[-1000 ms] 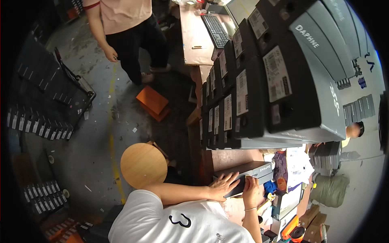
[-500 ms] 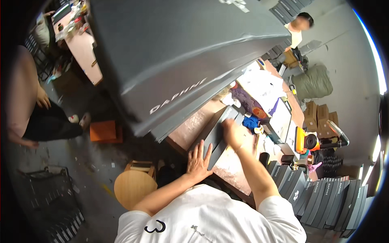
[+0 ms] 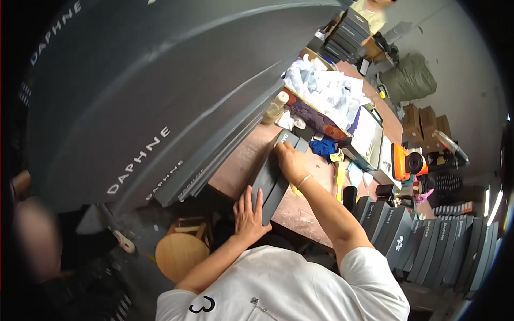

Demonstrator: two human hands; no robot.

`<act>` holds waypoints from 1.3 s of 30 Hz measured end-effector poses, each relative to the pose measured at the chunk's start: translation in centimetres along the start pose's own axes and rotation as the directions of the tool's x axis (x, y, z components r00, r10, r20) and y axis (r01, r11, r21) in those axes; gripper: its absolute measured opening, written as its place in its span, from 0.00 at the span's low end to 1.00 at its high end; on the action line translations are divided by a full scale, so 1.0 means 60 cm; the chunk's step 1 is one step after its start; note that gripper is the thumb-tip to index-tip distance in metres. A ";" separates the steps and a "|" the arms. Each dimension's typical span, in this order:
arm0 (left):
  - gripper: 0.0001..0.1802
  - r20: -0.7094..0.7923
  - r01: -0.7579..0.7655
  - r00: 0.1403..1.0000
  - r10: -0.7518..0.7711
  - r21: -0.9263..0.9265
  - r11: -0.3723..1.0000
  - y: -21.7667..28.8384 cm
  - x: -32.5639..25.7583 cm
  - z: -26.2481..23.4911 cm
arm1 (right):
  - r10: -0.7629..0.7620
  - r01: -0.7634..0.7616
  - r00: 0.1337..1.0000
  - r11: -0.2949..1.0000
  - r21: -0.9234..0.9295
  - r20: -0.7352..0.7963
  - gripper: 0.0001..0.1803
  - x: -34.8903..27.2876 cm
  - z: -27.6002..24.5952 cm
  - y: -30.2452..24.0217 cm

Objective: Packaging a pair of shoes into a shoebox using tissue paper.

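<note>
A long dark grey shoebox [image 3: 261,184] lies on the worktable in front of me. My left hand [image 3: 249,218] rests on the box's near end, its fingers stretched out and apart. Toward the far end, my right hand [image 3: 292,165] bears on the top with its fingers curled together. Whatever is under those fingertips, if anything, is hidden. A tall stack of grey shoeboxes [image 3: 144,101] looms close on the left. Beyond the box lie a blue crumpled cloth [image 3: 323,147] and a clear bottle with a pale cap [image 3: 276,107].
A purple carton [image 3: 316,119] of white crumpled paper stands farther back. On the right are an orange device [image 3: 399,161] and a row of upright shoeboxes [image 3: 423,241]. A round wooden stool [image 3: 182,257] is at my left. Another person [image 3: 369,13] appears at the far end.
My right hand has slid to the far end of the shoebox and is less blurred. My left hand stays on the near end. The view has shifted, so the stack fills more of the left.
</note>
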State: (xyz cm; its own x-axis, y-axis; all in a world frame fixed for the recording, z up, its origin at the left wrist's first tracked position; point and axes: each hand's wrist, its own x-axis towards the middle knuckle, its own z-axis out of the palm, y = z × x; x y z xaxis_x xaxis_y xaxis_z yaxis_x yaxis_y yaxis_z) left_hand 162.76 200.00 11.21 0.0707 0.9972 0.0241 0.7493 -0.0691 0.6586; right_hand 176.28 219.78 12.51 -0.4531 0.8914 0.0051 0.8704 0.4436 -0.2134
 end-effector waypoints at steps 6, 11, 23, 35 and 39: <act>0.59 -0.008 -0.014 1.000 0.014 0.020 1.000 0.001 0.002 0.000 | -0.089 0.090 0.996 0.994 0.055 -0.019 0.08 -0.045 0.019 -0.022; 0.57 -0.010 -0.005 1.000 0.005 0.022 1.000 0.004 0.001 0.000 | -0.322 0.327 0.945 0.939 0.106 -0.060 0.10 -0.084 0.034 -0.038; 0.63 0.065 0.012 0.998 -0.019 0.106 0.994 0.004 0.005 -0.003 | -0.079 0.086 0.993 0.994 0.069 -0.088 0.09 -0.025 0.018 -0.002; 0.66 0.238 0.053 0.964 -0.115 0.254 0.966 0.048 0.073 -0.033 | 0.476 -0.295 0.847 0.791 0.536 -0.237 0.31 -0.209 0.100 0.090; 0.62 0.191 -0.054 0.980 0.055 -0.013 0.998 0.001 0.082 -0.045 | 0.522 -0.533 0.784 0.290 0.795 0.336 0.43 -0.341 0.203 -0.001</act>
State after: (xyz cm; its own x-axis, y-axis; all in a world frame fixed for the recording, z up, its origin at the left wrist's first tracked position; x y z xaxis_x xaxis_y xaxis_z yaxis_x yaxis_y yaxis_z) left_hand 161.38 204.96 13.42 0.2364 0.9681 -0.0834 0.7355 -0.1222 0.6664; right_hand 183.14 200.38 0.55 0.0346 0.8995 -0.4356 0.3410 -0.4203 -0.8409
